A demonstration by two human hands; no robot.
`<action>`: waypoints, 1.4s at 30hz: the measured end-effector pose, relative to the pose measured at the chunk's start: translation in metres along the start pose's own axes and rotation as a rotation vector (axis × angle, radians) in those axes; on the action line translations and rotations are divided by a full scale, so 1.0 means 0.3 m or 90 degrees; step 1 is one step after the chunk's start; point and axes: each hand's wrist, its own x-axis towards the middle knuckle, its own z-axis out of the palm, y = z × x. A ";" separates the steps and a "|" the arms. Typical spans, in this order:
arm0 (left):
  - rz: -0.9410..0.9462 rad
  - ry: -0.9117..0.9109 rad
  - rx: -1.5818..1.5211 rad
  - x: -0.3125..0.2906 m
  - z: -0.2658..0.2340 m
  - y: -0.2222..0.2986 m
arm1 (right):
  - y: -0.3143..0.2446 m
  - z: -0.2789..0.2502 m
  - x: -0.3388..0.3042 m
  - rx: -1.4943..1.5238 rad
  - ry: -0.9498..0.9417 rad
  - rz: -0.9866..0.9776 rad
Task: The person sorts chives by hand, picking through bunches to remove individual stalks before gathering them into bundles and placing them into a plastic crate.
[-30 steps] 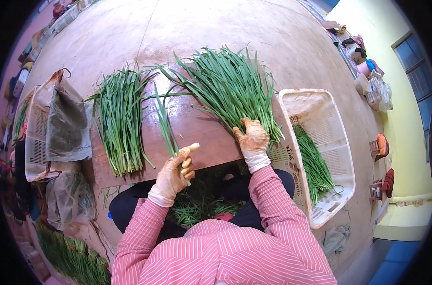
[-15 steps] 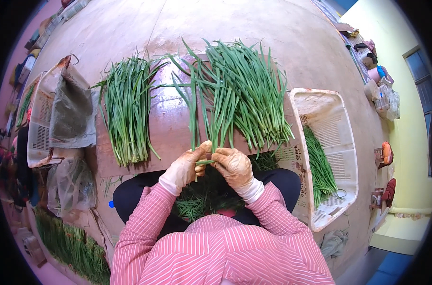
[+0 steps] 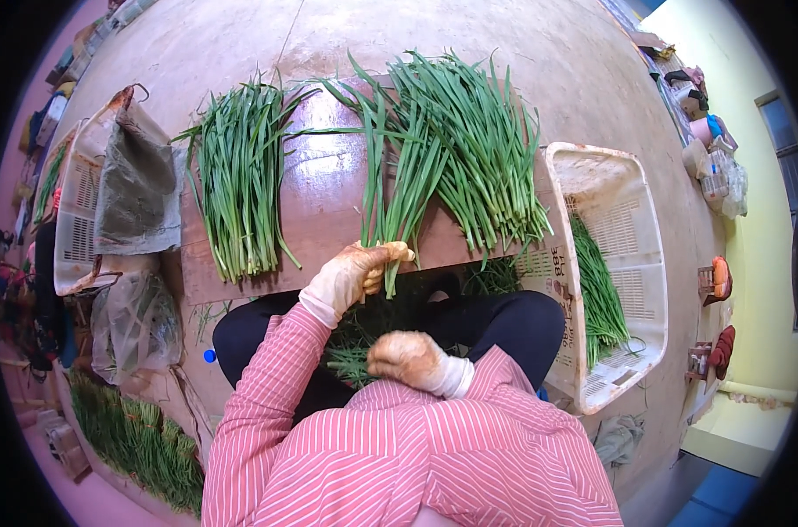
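Note:
My left hand (image 3: pixel 357 274), in a stained pale glove, is closed around the stem ends of a small bunch of garlic chives (image 3: pixel 406 189) at the near edge of a brown board (image 3: pixel 324 241). The leaves of the bunch lie away from me across the board. My right hand (image 3: pixel 416 362), gloved too, is over my lap with its fingers curled together; anything inside them is hidden. Right of the held bunch lies a large pile of garlic chives (image 3: pixel 478 158). Another pile (image 3: pixel 239 189) lies on the board's left side.
A white plastic crate (image 3: pixel 627 263) with green chives inside stands at the right. Another crate (image 3: pixel 76 220), draped with a grey cloth (image 3: pixel 137 198), is at the left, above a clear plastic bag (image 3: pixel 136 325). Cut green leaves (image 3: pixel 351 362) lie between my legs. Bundled chives (image 3: pixel 136 439) lie lower left.
My right hand has left the stems beside my left hand and come back toward my lap. My left hand keeps hold of the bunch, its stem ends now gathered together.

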 end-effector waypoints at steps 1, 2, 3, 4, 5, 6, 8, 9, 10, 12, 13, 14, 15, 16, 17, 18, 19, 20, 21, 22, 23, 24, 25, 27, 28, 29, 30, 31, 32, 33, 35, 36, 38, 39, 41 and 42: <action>0.003 0.002 0.000 -0.002 -0.001 0.001 | 0.002 0.017 -0.030 0.038 -0.103 0.099; -0.005 0.027 0.017 -0.003 0.004 0.002 | 0.023 0.032 -0.061 -0.002 -0.065 0.116; -0.014 0.053 0.032 -0.002 0.008 0.002 | 0.024 0.007 -0.064 -0.048 -0.001 0.161; -0.012 0.054 0.030 -0.012 0.016 0.004 | 0.019 -0.030 -0.055 -0.095 0.062 0.205; -0.004 0.058 0.070 -0.027 0.027 0.007 | 0.022 -0.069 -0.033 -0.167 0.187 0.186; 0.003 0.065 0.108 -0.036 0.024 0.003 | 0.017 -0.115 0.006 -0.176 0.308 0.171; -0.026 0.088 0.143 -0.026 0.012 -0.010 | 0.003 -0.210 0.089 -0.204 0.449 0.171; 0.007 0.095 0.121 -0.012 -0.008 -0.042 | -0.008 -0.243 0.136 -0.249 0.447 0.187; 0.039 0.090 0.103 -0.001 -0.001 -0.054 | 0.018 -0.268 0.173 -0.292 0.451 0.186; 0.050 0.059 0.110 0.006 0.009 -0.066 | 0.023 -0.297 0.258 -0.302 0.488 0.228; 0.086 0.035 0.107 0.015 0.011 -0.082 | 0.077 -0.299 0.272 -0.214 0.469 0.253; 0.121 0.011 0.103 0.030 0.008 -0.096 | 0.135 -0.293 0.277 -0.125 0.449 0.277; 0.126 -0.021 0.088 0.043 -0.026 -0.111 | 0.151 -0.298 0.282 0.076 0.397 0.363; 0.126 -0.015 0.084 0.031 -0.019 -0.097 | 0.096 -0.308 0.284 0.113 0.430 0.353; 0.076 -0.066 -0.046 0.019 -0.006 -0.077 | 0.055 -0.315 0.276 0.118 0.456 0.326; 0.024 -0.119 -0.175 0.009 0.004 -0.066 | 0.032 -0.319 0.261 0.123 0.485 0.299; 0.052 -0.143 -0.144 0.001 -0.002 -0.070 | 0.075 -0.301 0.248 0.220 0.500 0.299; 0.051 -0.142 -0.145 -0.007 -0.004 -0.069 | 0.080 -0.298 0.244 0.221 0.499 0.299; 0.041 -0.152 -0.144 -0.013 -0.002 -0.064 | 0.062 -0.307 0.247 0.177 0.506 0.317; 0.030 -0.163 -0.142 -0.016 0.001 -0.062 | 0.053 -0.315 0.250 0.134 0.512 0.335; 0.030 -0.164 -0.142 -0.016 0.004 -0.066 | 0.055 -0.323 0.255 0.180 0.499 0.359; 0.036 -0.155 -0.133 -0.013 0.010 -0.067 | 0.069 -0.332 0.261 0.178 0.502 0.357; 0.043 -0.146 -0.124 -0.010 0.015 -0.069 | 0.094 -0.336 0.265 0.106 0.507 0.348; 0.047 -0.131 -0.105 -0.010 0.019 -0.075 | 0.104 -0.352 0.278 -0.027 0.469 0.352; 0.049 -0.113 -0.089 -0.009 0.017 -0.080 | 0.089 -0.361 0.290 -0.096 0.419 0.366; 0.065 -0.119 -0.076 0.003 0.006 -0.092 | 0.094 -0.353 0.304 -0.172 0.403 0.354; 0.064 -0.121 -0.074 0.008 0.009 -0.095 | 0.107 -0.339 0.314 -0.249 0.389 0.345; 0.052 -0.091 -0.056 0.014 0.017 -0.098 | 0.135 -0.326 0.321 -0.258 0.368 0.331; 0.040 -0.062 -0.039 0.019 0.022 -0.100 | 0.154 -0.326 0.319 -0.258 0.370 0.333; 0.040 -0.059 -0.040 0.019 0.016 -0.100 | 0.150 -0.329 0.323 -0.140 0.384 0.363; 0.049 -0.104 -0.052 0.022 0.005 -0.097 | 0.127 -0.333 0.316 0.081 0.427 0.411; 0.047 -0.104 -0.053 0.018 0.009 -0.092 | 0.104 -0.344 0.305 0.168 0.439 0.429; 0.053 -0.136 -0.165 0.000 0.035 -0.064 | 0.054 -0.356 0.264 0.011 0.471 0.270; 0.045 -0.161 -0.169 -0.020 0.053 -0.035 | 0.035 -0.360 0.239 0.011 0.473 0.272; 0.091 -0.150 -0.164 -0.028 0.040 -0.063 | -0.007 -0.348 0.200 -0.099 0.380 -0.043; 0.139 -0.141 -0.160 -0.027 0.020 -0.083 | -0.084 -0.333 0.189 0.061 0.328 0.043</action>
